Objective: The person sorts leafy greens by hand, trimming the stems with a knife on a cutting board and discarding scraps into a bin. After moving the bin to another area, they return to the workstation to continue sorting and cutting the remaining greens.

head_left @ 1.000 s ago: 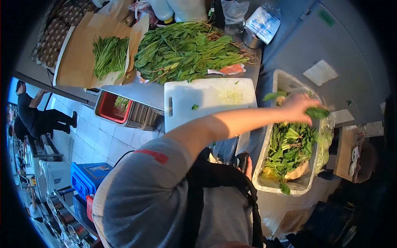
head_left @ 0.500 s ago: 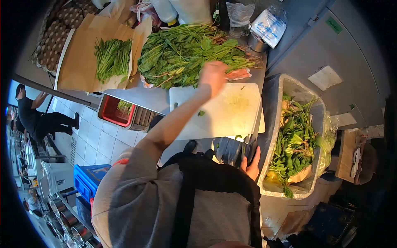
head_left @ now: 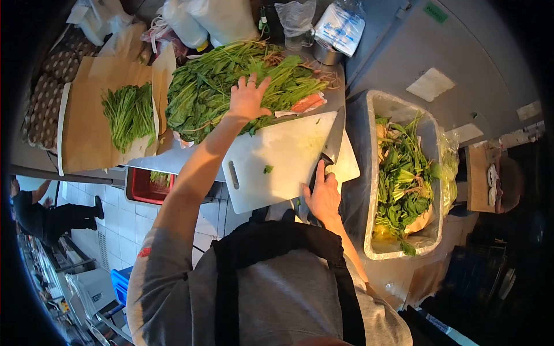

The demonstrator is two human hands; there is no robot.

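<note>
My left hand (head_left: 248,98) lies flat, fingers spread, on a big pile of leafy greens (head_left: 202,86) at the back of the steel counter. My right hand (head_left: 323,197) grips the handle of a large knife (head_left: 333,137), whose blade rests along the right edge of the white cutting board (head_left: 283,155). A small green scrap (head_left: 267,169) lies on the board.
A lined white bin (head_left: 369,173) holding discarded greens stands right of the board. A smaller bunch of stems (head_left: 128,115) lies on brown paper at the left. Bags and a metal cup (head_left: 326,55) stand at the back. A red crate (head_left: 147,187) sits under the counter. Another person (head_left: 46,216) stands far left.
My left hand came from over the bin, crossed the board and landed on the greens pile. My right hand rose from beside the counter and brought the knife onto the board.
</note>
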